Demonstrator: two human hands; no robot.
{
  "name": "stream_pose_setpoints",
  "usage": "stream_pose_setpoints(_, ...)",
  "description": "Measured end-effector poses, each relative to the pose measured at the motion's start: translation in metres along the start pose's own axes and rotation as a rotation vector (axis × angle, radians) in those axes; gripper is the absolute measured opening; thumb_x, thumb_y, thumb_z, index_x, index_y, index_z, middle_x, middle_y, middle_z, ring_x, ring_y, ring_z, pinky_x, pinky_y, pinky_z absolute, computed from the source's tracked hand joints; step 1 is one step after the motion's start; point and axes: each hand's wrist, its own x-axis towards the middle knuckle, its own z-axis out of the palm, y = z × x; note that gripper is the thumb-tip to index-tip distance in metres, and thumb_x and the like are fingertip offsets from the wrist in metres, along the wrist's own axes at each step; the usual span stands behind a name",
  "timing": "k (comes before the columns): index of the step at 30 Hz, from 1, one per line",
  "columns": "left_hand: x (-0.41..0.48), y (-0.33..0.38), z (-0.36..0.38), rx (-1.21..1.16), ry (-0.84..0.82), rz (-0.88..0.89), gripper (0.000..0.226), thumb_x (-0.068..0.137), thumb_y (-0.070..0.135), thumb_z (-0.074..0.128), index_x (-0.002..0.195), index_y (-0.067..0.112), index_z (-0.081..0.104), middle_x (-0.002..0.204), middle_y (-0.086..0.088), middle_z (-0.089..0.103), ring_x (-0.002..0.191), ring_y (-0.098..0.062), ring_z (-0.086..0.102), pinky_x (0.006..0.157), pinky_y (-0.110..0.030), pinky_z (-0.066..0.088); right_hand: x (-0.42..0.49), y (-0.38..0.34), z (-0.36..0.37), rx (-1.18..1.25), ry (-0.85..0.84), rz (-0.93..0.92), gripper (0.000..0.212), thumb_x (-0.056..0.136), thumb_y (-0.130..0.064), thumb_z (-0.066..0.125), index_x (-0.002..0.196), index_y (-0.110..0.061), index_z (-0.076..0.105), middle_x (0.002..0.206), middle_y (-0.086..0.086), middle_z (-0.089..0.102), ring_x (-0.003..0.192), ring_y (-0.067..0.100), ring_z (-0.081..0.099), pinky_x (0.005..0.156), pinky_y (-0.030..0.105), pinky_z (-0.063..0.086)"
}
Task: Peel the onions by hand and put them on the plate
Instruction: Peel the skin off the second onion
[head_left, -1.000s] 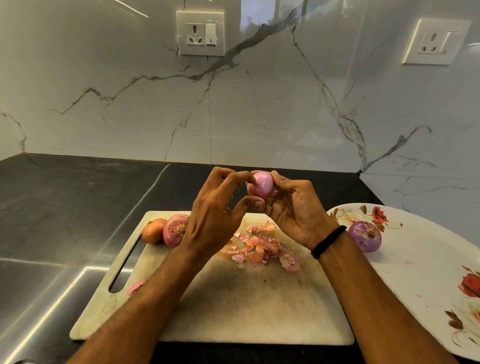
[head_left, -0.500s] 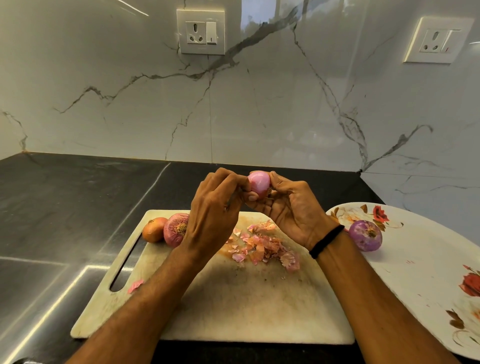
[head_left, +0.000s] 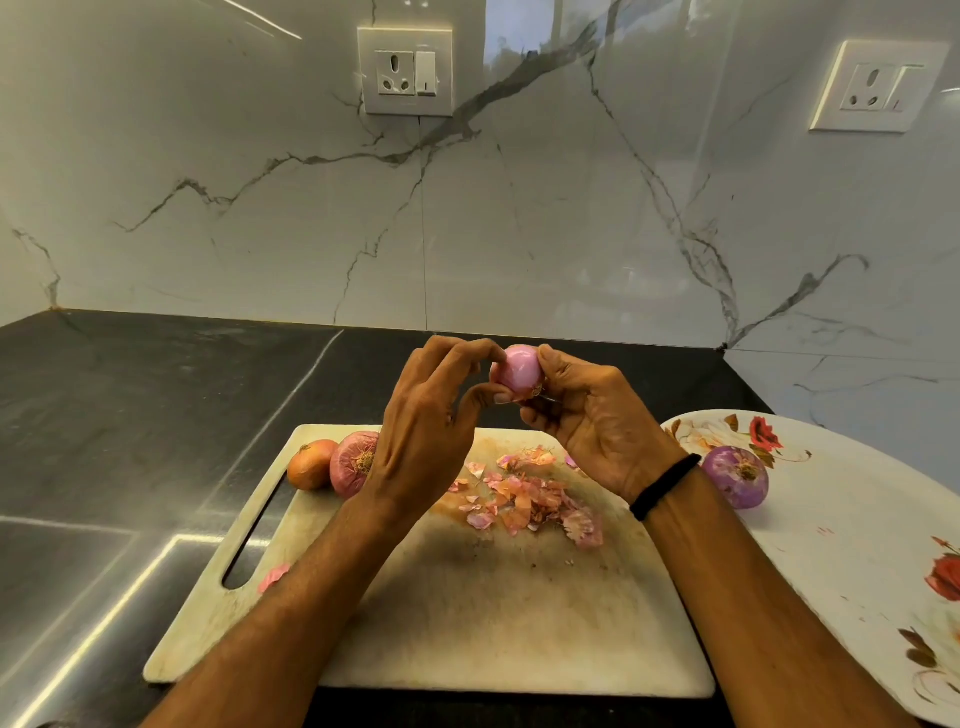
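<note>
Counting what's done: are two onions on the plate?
No, only one onion lies on the plate.

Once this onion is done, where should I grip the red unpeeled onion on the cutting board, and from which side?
Take the red unpeeled onion round its wide middle, from above, pinching front and back. The brown onion crowds its left side and its root tuft points right, so those sides give a poor hold.

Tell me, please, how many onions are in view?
4. The held onion is between the left hand and right hand over the board; the orange onion and red onion sit at its far left; the purple onion lies on the plate. Arms may hide more.
</note>
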Motion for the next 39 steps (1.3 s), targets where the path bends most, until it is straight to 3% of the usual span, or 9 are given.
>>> stream_pose_setpoints(5, 0.001, -0.002, 0.0, -0.009, -0.014, 0.005, 0.03, 0.09, 0.018, 0.066, 0.116, 0.026, 0.053, 0.109, -0.005, 0.06, 0.098, -0.016, 0.056, 0.08, -0.033, 0.056, 0.001, 0.003, 0.001, -0.06, -0.032, -0.05, 0.041, 0.08, -0.039, 0.062, 0.11, -0.012, 0.07, 0.099, 0.012, 0.071, 0.091, 0.023, 0.064, 0.081, 0.03, 0.056)
stream_pose_setpoints(9, 0.001, -0.002, 0.0, 0.007, -0.02, -0.005, 0.03, 0.09, 0.018, 0.066, 0.114, 0.027, 0.051, 0.103, -0.007, 0.064, 0.096, 0.0, 0.045, 0.079, -0.018, 0.043, 0.003, 0.004, -0.001, -0.055, -0.04, -0.057, 0.036, 0.081, -0.037, 0.061, 0.108, -0.014, 0.07, 0.1, 0.011, 0.072, 0.094, 0.025, 0.066, 0.087, 0.033, 0.057)
stream_pose_setpoints(13, 0.0, -0.005, -0.001, 0.039, -0.049, -0.003, 0.029, 0.09, 0.02, 0.065, 0.115, 0.027, 0.052, 0.099, -0.006, 0.065, 0.091, 0.001, 0.042, 0.075, -0.015, 0.036, 0.003, 0.006, -0.001, -0.073, -0.041, -0.057, 0.037, 0.081, -0.037, 0.06, 0.108, -0.014, 0.07, 0.106, 0.015, 0.07, 0.098, 0.029, 0.065, 0.091, 0.035, 0.055)
stream_pose_setpoints(21, -0.003, -0.008, -0.001, 0.035, -0.079, 0.018, 0.021, 0.092, 0.016, 0.063, 0.107, 0.025, 0.052, 0.094, -0.008, 0.066, 0.084, -0.014, 0.051, 0.071, -0.02, 0.042, 0.004, 0.007, -0.002, -0.093, -0.046, -0.068, 0.033, 0.08, -0.036, 0.06, 0.105, -0.017, 0.07, 0.103, 0.012, 0.071, 0.098, 0.028, 0.066, 0.09, 0.034, 0.056)
stream_pose_setpoints(27, -0.003, -0.004, 0.0, -0.003, -0.064, -0.004, 0.008, 0.096, 0.029, 0.054, 0.102, 0.025, 0.051, 0.093, -0.006, 0.064, 0.085, -0.007, 0.048, 0.073, -0.017, 0.044, 0.004, 0.005, -0.002, -0.08, -0.047, -0.056, 0.034, 0.081, -0.036, 0.059, 0.105, -0.015, 0.07, 0.102, 0.011, 0.071, 0.094, 0.025, 0.067, 0.085, 0.031, 0.058)
stream_pose_setpoints(33, -0.001, 0.0, -0.001, -0.062, -0.056, -0.005, 0.013, 0.095, 0.028, 0.058, 0.105, 0.025, 0.051, 0.099, -0.009, 0.063, 0.089, -0.016, 0.058, 0.077, -0.025, 0.054, 0.002, 0.003, -0.001, -0.081, -0.011, -0.023, 0.037, 0.08, -0.04, 0.059, 0.103, -0.013, 0.07, 0.099, 0.015, 0.069, 0.089, 0.024, 0.064, 0.082, 0.032, 0.057)
stream_pose_setpoints(36, 0.002, 0.004, -0.001, -0.075, -0.066, 0.001, 0.03, 0.091, 0.019, 0.065, 0.116, 0.024, 0.051, 0.108, -0.01, 0.063, 0.095, -0.015, 0.06, 0.083, -0.021, 0.053, 0.002, 0.002, -0.001, -0.085, -0.005, -0.02, 0.036, 0.081, -0.041, 0.059, 0.101, -0.013, 0.071, 0.096, 0.014, 0.069, 0.088, 0.024, 0.063, 0.081, 0.031, 0.056)
stream_pose_setpoints(39, 0.002, 0.005, -0.003, -0.056, -0.07, 0.041, 0.03, 0.091, 0.013, 0.062, 0.12, 0.016, 0.059, 0.111, -0.014, 0.064, 0.099, -0.015, 0.059, 0.086, -0.019, 0.052, 0.001, 0.001, -0.001, -0.097, -0.007, -0.028, 0.036, 0.083, -0.041, 0.058, 0.101, -0.014, 0.071, 0.097, 0.014, 0.069, 0.088, 0.024, 0.063, 0.078, 0.029, 0.057)
